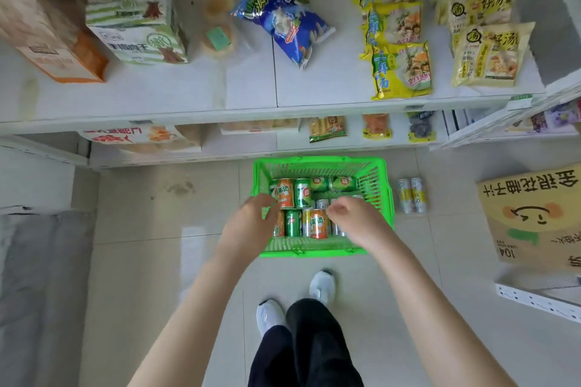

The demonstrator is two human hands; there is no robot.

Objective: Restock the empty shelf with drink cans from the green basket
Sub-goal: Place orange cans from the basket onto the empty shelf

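Hovering over the green basket of drink cans, left hand and right hand show loosely curled fingers, grip unclear.

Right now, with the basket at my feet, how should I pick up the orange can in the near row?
Take the orange can round its middle, coming straight down with the right hand, which is nearest. It lies on its side, label up, with neighbouring cans close on both long sides, so fingers probably fit only in the grooves beside its rounded top.

Bright, even light; edges warped, top-left blurred
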